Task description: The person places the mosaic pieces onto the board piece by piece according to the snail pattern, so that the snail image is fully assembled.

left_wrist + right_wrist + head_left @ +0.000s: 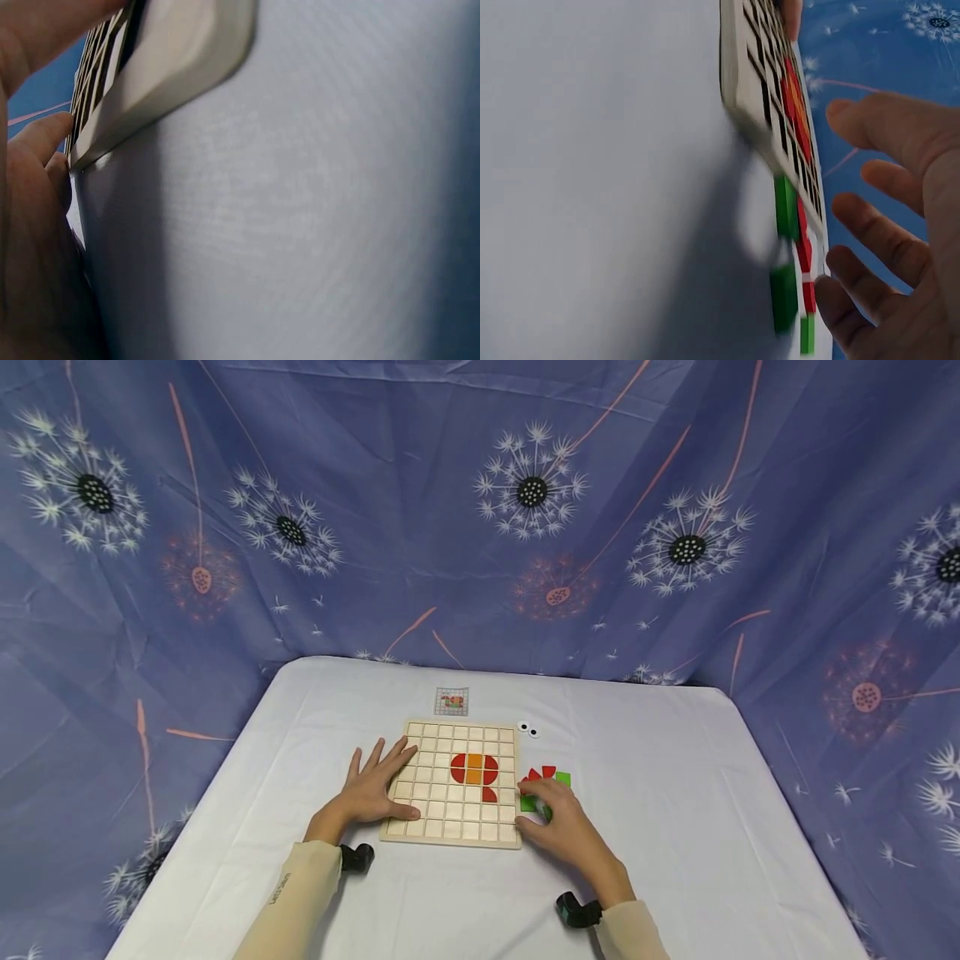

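A light wooden grid board (pixel 431 831) lies on the table. My left hand (pixel 369 789) rests on its left edge, fingers spread and thumb on the lower left squares. Orange pieces (pixel 474 762) sit on the board between rounded red pieces (pixel 491 770), with a red quarter-round piece (pixel 489 795) below them on the right. By the board's right edge, my right hand (pixel 562 827) hovers over loose pieces, its fingers loosely bent and apart. Nothing shows between them in the right wrist view. Green blocks (pixel 784 298) and red pieces (pixel 808 297) lie beneath this hand, partly hidden by it in the head view.
Behind the board lies a small pattern card (pixel 452 701) with a coloured figure on a grid. Two round eye pieces (pixel 523 727) are beside the board's upper right corner. A white cloth (pixel 660 777) covers the table, and a blue dandelion curtain (pixel 420 527) hangs behind.
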Available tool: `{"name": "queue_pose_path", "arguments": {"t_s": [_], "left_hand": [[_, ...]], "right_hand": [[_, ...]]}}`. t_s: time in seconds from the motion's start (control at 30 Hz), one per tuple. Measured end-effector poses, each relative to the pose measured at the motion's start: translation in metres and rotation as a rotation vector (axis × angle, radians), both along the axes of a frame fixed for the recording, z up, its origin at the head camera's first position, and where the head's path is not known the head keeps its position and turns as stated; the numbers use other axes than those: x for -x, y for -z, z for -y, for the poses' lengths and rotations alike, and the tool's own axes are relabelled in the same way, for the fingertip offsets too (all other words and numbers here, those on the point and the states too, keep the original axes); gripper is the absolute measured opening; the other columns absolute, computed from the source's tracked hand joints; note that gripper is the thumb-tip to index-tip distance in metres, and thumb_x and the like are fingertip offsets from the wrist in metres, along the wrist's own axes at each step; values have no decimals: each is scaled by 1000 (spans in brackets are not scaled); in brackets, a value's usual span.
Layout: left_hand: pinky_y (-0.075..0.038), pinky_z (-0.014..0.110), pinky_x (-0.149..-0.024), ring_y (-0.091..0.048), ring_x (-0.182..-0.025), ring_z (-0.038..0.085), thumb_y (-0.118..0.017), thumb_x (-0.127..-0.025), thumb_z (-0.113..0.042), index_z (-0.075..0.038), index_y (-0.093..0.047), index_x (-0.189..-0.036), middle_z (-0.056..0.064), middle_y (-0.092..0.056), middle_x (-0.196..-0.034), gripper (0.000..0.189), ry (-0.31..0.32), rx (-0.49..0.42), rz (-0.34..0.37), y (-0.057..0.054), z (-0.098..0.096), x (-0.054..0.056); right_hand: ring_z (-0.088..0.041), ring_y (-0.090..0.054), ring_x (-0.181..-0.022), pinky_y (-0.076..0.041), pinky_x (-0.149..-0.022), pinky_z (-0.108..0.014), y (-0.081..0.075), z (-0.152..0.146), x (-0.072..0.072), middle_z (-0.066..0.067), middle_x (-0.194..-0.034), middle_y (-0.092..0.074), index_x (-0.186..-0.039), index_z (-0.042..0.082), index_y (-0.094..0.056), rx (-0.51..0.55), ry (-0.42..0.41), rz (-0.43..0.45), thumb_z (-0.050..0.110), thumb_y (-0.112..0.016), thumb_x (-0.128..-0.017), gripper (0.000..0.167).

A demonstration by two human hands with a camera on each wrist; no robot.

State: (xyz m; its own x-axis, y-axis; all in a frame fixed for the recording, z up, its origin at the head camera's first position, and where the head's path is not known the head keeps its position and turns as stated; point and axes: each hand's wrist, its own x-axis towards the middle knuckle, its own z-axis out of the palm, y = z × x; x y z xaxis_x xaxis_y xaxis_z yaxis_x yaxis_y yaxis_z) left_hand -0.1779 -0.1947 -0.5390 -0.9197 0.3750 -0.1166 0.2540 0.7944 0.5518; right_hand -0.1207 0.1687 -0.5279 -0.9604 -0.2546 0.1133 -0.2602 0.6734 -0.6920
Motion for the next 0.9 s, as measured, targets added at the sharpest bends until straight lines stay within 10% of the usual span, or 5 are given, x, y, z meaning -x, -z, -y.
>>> {"name": "queue_pose_path", "arguments": {"t_s": [0.9], "left_hand": [[13, 70, -121, -1, -159, 46, -85, -67, -63, -22, -30, -164, 6, -15, -174, 119, -5, 14, 7, 2, 0, 0]], "right_hand": [[-25, -55, -121, -50, -106, -52, 18, -57, 1, 1, -124, -67, -125, 17, -73, -131, 25, 36, 15, -85, -83, 43]]}}
